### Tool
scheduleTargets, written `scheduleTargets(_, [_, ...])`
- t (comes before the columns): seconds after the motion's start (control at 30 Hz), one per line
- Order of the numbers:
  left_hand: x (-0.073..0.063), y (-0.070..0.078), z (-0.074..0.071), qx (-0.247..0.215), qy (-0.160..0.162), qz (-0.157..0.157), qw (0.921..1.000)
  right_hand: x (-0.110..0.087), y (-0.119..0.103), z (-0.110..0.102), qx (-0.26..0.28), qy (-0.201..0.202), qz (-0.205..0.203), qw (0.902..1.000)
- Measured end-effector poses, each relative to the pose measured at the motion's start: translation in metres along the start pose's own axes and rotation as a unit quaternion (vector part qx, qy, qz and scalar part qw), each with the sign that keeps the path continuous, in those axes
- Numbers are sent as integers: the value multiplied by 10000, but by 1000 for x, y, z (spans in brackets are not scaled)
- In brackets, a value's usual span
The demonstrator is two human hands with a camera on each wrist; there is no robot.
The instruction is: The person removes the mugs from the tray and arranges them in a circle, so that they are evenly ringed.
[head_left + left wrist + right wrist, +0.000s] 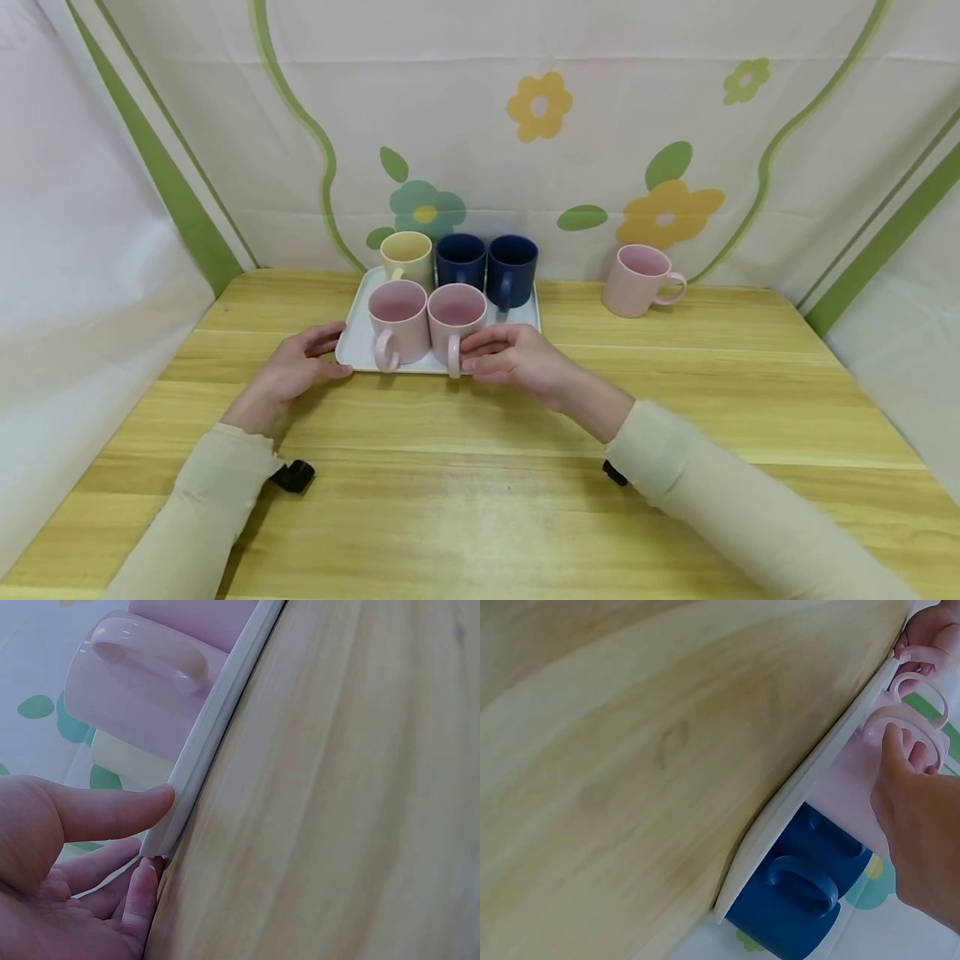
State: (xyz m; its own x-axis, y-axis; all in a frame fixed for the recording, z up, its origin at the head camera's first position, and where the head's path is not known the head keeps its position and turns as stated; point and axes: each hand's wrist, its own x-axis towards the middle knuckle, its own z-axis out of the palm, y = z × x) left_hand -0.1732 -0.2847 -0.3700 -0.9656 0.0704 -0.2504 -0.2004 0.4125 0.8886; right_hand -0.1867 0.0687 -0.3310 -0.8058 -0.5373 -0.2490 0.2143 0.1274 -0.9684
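Note:
A white tray (358,337) carries two pink mugs in front, with a yellow mug (422,265) and two dark blue mugs behind. My left hand (294,367) holds the tray's front left corner; in the left wrist view the thumb (120,814) lies against the rim and the fingertips touch the corner. My right hand (525,360) pinches the handle (453,354) of the front right pink mug (441,333), which stands on the tray against the other pink mug (405,333). The blue mugs' handles (806,879) show in the right wrist view.
Another pink mug (630,287) stands apart on the wooden table (465,483), at the back right, its handle turned right. A flower-printed curtain (450,108) hangs close behind the tray, and white cloth walls (90,275) flank the table.

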Motion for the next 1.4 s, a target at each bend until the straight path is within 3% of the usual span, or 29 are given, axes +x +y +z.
scheduleTargets(0.43, [-2, 1, 1, -34, 10, -4, 10000, 9, 5, 15, -589, -198, -82, 9980])
scheduleTargets(0.67, [-1, 0, 1, -55, -4, -7, 10000, 14, 9, 20, -431, -182, -104, 9989])
scheduleTargets(0.9, [2, -3, -1, -80, -9, -49, 10000, 19, 7, 25, -230, -87, 235, 9994])
scheduleTargets(1.2, [3, -4, -1, -50, -11, -56, 10000, 23, 7, 28, 332, 210, 459, 9982])
scheduleTargets(1.4, [3, -4, -1, -50, 0, -13, 10000, 18, 9, 20, 567, 549, 375, 9962])
